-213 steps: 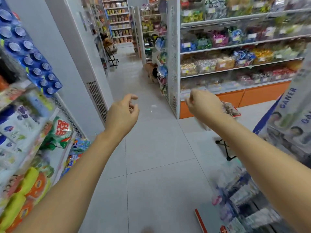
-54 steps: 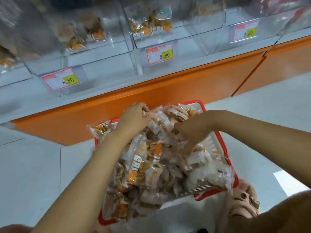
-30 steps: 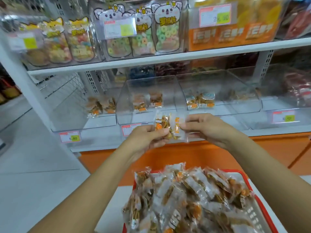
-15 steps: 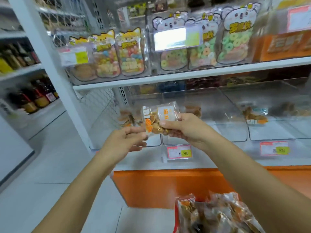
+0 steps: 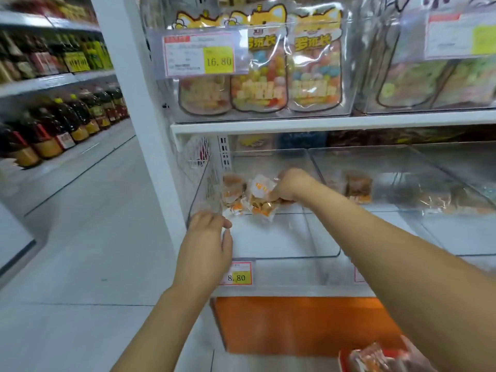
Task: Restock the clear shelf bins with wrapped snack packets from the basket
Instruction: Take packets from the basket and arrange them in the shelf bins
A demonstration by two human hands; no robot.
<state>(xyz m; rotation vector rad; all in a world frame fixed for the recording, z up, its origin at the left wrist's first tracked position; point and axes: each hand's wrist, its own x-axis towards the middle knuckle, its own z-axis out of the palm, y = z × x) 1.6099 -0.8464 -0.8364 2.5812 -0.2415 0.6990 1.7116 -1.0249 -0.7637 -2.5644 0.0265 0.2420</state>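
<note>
The right hand (image 5: 291,187) reaches deep into the leftmost clear bin (image 5: 284,238) on the lower shelf, its fingers curled round a packet (image 5: 261,195), white and orange with brown snacks showing through the wrap. The packet sits low at the back of the bin, touching or all but touching the bin floor. Just to its left, two or so other packets (image 5: 233,193) lie against the back left corner. The left hand (image 5: 206,244) hangs at the bin's front left corner, fingers relaxed and nearly straight, holding nothing; whether it touches the rim cannot be told. A price tag (image 5: 237,274) reading 8.80 is fixed below the bin's front wall, partly behind that hand. The next bin (image 5: 402,226) to the right holds a few similar packs (image 5: 358,188) at its back. The basket (image 5: 341,358) shows at the bottom right corner, red-rimmed, with wrapped packets in it, on the floor before the orange base panel (image 5: 308,323). Candy bags (image 5: 271,73) stand on the shelf above.
</note>
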